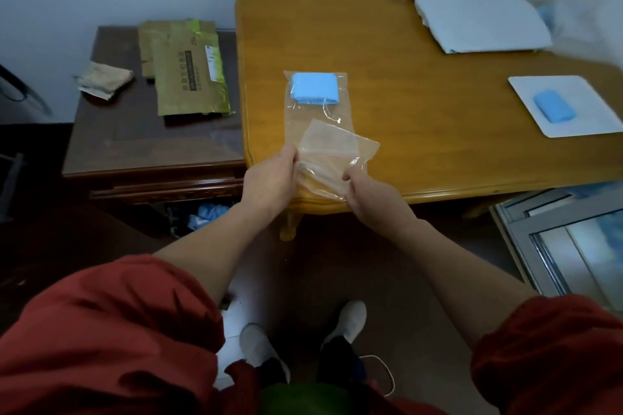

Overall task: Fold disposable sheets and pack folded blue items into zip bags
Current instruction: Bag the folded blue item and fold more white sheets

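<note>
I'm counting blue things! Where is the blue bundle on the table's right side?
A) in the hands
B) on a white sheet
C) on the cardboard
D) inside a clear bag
B: the blue bundle lies on the white sheet; the left hand and right hand hold an empty bag.

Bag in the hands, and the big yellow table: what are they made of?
Empty bag: thin clear plastic, glossy; you can see through it, and it crinkles. Table: probably wood with shiny varnish; faint grain lines and a gleaming rim show.
</note>
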